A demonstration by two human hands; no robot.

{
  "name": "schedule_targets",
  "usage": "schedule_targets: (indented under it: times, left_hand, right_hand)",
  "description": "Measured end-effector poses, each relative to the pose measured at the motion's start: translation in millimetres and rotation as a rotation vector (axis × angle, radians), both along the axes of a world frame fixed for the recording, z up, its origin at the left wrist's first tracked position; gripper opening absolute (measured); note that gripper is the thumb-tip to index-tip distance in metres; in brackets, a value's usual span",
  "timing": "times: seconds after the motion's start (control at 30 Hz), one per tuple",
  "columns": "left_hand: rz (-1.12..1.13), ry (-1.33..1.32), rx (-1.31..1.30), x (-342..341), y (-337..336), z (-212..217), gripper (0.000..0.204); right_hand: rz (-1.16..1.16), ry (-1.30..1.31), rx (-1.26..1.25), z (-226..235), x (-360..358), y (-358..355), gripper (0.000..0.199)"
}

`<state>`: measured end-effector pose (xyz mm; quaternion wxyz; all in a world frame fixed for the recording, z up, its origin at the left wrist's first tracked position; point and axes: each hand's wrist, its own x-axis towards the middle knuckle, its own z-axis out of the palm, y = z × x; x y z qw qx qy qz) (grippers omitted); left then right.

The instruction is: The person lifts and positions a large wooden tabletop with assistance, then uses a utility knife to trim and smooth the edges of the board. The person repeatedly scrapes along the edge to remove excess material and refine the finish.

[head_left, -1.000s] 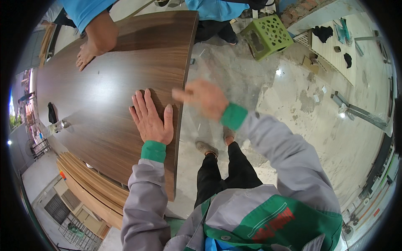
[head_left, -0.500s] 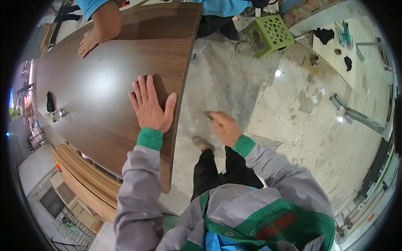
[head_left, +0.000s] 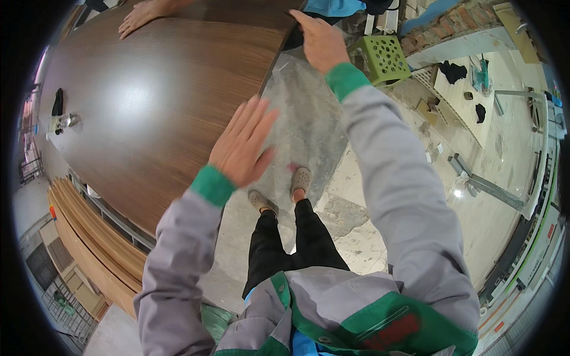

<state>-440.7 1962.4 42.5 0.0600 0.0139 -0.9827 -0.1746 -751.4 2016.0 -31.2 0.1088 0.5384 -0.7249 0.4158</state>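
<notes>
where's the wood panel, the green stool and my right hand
wood panel [head_left: 160,101], head view, on its glossy brown top face
green stool [head_left: 385,58], head view, on its perforated top
right hand [head_left: 320,43], head view, on the back of the hand, at the panel's far corner

A: Where does the camera sit?

B: On the person's head, looking steeply down past the chest to the shoes [head_left: 279,190] on the floor.

A: How near?

B: Close, wide fisheye. The brown panel [head_left: 160,101] fills ten o'clock, the green stool [head_left: 386,58] one o'clock. It is the only view.
</notes>
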Motion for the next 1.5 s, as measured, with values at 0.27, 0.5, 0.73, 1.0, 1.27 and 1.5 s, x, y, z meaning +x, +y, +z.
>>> schedule_targets:
  times: [0.27,0.5,0.73,1.0,1.27,1.5]
  left_hand:
    - [0.501,-0.232,-0.169,235.1,26.4,32.4,0.112]
    - [0.546,-0.269,-0.101,248.4,27.0,23.7,0.130]
    - [0.560,-0.224,-0.120,247.3,30.7,26.2,0.125]
    - [0.613,-0.142,-0.093,259.3,32.3,11.0,0.080]
    - [0.595,-0.180,-0.222,253.5,39.6,11.3,0.079]
    - [0.538,-0.070,-0.117,100.0,26.8,-6.8,0.072]
  right_hand:
    - [0.543,-0.335,0.281,63.4,190.2,77.1,0.044]
    - [-0.026,-0.638,0.545,83.3,166.0,28.1,0.036]
    - [0.083,-0.386,0.052,68.5,233.2,67.3,0.032]
    - [0.362,-0.629,0.449,-12.8,324.2,110.7,0.039]
    - [0.096,-1.308,-0.107,22.4,288.3,118.0,0.038]
    - [0.019,-1.764,-0.218,9.3,223.2,148.4,0.043]
